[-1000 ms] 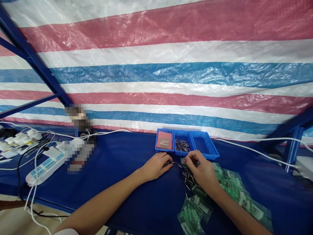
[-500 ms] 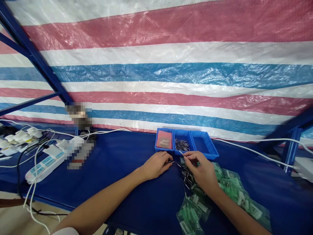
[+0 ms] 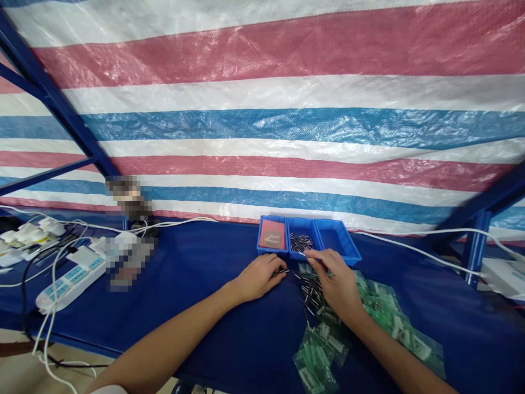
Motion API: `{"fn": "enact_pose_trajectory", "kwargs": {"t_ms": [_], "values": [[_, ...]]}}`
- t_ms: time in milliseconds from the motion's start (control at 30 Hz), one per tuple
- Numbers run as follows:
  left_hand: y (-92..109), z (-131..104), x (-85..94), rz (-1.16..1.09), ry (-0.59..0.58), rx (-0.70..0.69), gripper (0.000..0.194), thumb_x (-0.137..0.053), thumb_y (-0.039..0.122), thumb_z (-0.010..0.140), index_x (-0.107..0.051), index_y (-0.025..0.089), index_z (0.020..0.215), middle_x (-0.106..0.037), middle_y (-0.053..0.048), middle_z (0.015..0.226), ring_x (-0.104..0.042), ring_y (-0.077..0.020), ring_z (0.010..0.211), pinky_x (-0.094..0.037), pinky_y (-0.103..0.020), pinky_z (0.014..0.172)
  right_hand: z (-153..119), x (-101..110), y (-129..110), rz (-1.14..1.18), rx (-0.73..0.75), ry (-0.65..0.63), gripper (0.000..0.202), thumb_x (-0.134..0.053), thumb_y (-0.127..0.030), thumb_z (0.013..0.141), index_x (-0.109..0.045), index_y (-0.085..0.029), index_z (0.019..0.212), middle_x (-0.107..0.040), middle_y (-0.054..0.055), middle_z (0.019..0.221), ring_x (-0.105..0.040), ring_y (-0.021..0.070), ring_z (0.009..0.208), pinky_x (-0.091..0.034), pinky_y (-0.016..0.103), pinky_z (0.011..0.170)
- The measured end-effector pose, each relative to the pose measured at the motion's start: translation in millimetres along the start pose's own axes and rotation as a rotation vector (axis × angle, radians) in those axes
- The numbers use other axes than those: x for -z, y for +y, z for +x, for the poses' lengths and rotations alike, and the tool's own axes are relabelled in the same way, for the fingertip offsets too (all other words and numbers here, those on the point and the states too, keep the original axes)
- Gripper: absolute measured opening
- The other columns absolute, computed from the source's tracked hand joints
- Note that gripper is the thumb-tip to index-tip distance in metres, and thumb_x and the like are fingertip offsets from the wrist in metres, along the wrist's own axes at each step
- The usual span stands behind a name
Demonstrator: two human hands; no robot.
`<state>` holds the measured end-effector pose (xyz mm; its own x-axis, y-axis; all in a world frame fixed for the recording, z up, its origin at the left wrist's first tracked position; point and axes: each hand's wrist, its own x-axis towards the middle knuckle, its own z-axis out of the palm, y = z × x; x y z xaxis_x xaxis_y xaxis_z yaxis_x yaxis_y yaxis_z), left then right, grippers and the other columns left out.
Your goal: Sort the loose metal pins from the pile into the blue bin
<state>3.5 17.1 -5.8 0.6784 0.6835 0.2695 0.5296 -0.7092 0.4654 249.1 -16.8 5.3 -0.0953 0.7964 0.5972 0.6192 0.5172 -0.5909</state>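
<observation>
The right hand [image 3: 339,280] pinches a thin rod [image 3: 302,254] between thumb and fingertips, its tip at the near edge of the middle bin [image 3: 304,255]. The left hand [image 3: 257,278] is curled palm down by the table [image 3: 229,339], its thumb and fingers closing around a few small dark rods [image 3: 283,271]; how many cannot be told. Between the hands, nearer the right one and partly under it, lies a loose pile of rods [image 3: 312,293]. Beyond them three blue bins stand side by side: the left bin [image 3: 273,252] holds a pink block [image 3: 273,227] with a greyish piece on it, the middle one more rods, and the right bin [image 3: 353,257] sits beside that. Clear bags of green and white pieces [image 3: 388,309] lie around the right forearm, which hides some of them. At far left, a pixelated patch blurs things beside the power strip [image 3: 74,282].
</observation>
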Motion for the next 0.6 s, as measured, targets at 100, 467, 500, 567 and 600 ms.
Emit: {"fn": "enact_pose_trajectory", "kwargs": {"t_ms": [100,467,500,567,600], "values": [[0.2,0.0,0.2,0.002,0.000,-0.002,0.018,-0.056,0.034,0.110,-0.064,0.020,0.118,-0.065,-0.005,0.101,-0.064,-0.0193,0.095,-0.051,-0.030,0.088,1.2,1.0,-1.8,0.006,0.003,0.005,0.024,-0.049,-0.033,0.112,-0.072,-0.028,0.116,-0.074,0.009,0.105,-0.068,0.0303,0.103,-0.053,0.047,0.092],[-1.0,-1.3,-1.1,0.001,0.004,-0.005,0.019,-0.056,0.034,0.110,-0.065,0.020,0.119,-0.065,-0.005,0.102,-0.064,-0.0198,0.096,-0.051,-0.030,0.089,1.1,-0.1,-0.5,0.037,-0.016,0.006,0.023,-0.047,-0.033,0.113,-0.069,-0.027,0.114,-0.073,0.010,0.106,-0.069,0.0295,0.103,-0.055,0.044,0.089],[-1.1,-1.3,-1.1,0.003,0.006,-0.006,0.019,-0.056,0.034,0.110,-0.065,0.020,0.119,-0.065,-0.005,0.102,-0.064,-0.0198,0.096,-0.051,-0.030,0.089,1.0,-0.2,-0.3,0.038,-0.016,0.005,0.023,-0.047,-0.034,0.113,-0.069,-0.027,0.114,-0.072,0.010,0.106,-0.069,0.0295,0.103,-0.055,0.044,0.089],[-0.9,-1.0,-1.0,0.004,0.009,-0.010,0.019,-0.056,0.034,0.110,-0.065,0.020,0.120,-0.065,-0.005,0.102,-0.064,-0.0200,0.097,-0.051,-0.030,0.089,0.8,-0.4,-0.2,0.039,-0.017,0.002,0.023,-0.047,-0.034,0.113,-0.069,-0.027,0.115,-0.072,0.010,0.107,-0.069,0.0297,0.103,-0.054,0.044,0.089],[-0.7,-0.8,-0.7,0.003,0.009,-0.010,0.018,-0.056,0.034,0.110,-0.065,0.020,0.119,-0.065,-0.005,0.102,-0.064,-0.0200,0.097,-0.051,-0.030,0.089,0.7,-0.5,-0.2,0.041,-0.018,0.003,0.023,-0.046,-0.034,0.113,-0.068,-0.027,0.115,-0.072,0.010,0.107,-0.069,0.0298,0.103,-0.054,0.044,0.089]]}}
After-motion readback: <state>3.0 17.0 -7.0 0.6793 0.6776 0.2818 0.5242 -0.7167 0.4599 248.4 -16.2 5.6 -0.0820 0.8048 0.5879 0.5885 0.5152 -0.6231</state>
